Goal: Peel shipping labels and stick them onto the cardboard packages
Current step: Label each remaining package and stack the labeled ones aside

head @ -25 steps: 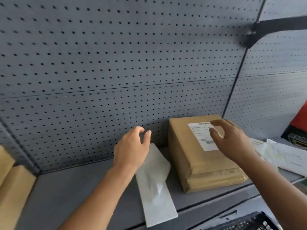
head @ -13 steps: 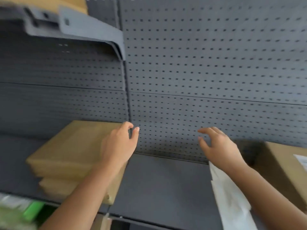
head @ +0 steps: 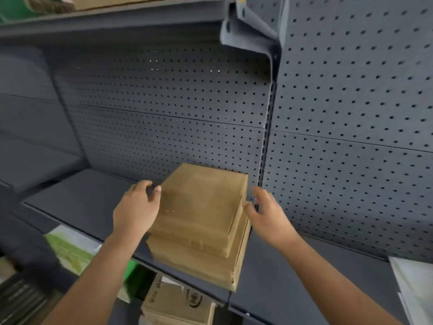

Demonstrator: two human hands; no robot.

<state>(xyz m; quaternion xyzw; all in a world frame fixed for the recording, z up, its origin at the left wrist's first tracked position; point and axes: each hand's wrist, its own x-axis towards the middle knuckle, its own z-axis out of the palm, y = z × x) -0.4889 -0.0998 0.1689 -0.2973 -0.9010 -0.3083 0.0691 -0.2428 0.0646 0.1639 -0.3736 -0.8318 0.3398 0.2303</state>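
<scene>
Two plain brown cardboard packages are stacked on the grey shelf (head: 77, 198); the top package (head: 201, 202) lies on a slightly larger bottom package (head: 194, 263). No label shows on either. My left hand (head: 137, 208) is at the top package's left edge, fingers curled beside its far corner. My right hand (head: 266, 214) hovers at the package's right side with fingers spread, thumb near the edge. Neither hand holds anything. A white sheet of label backing (head: 414, 285) lies at the far right of the shelf.
A grey pegboard wall (head: 351, 113) backs the shelf, and an upper shelf (head: 117, 22) with a bracket hangs overhead. Below the shelf sit a printed cardboard box (head: 178, 303) and green-and-white packaging (head: 72, 249).
My view swung left from the labelled package to the unlabelled stack. Both hands moved left with it and now flank the top package.
</scene>
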